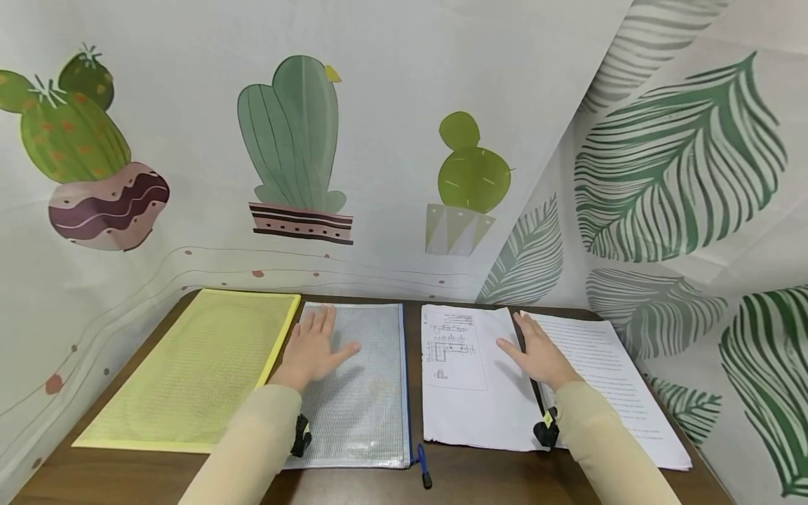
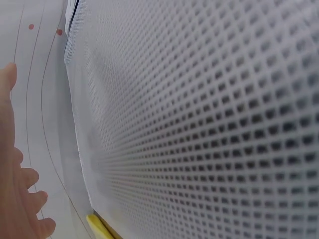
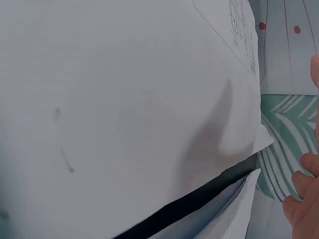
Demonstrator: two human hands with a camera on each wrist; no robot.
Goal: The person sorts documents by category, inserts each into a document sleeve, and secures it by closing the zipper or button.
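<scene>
My left hand is held over the clear mesh zip pouch, its fingers straight and the thumb spread to the right. That pouch has a blue zipper edge and a blue zip pull at its lower right corner. My right hand hovers above the gap between two paper stacks, fingers extended and thumb out to the left. Under its thumb side lies a stack with a printed drawing; on its other side is a stack of text pages. Neither hand holds anything.
A yellow mesh pouch lies at the left of the brown table. Behind the table hangs a white cloth printed with cacti and leaves, which also runs down the right side.
</scene>
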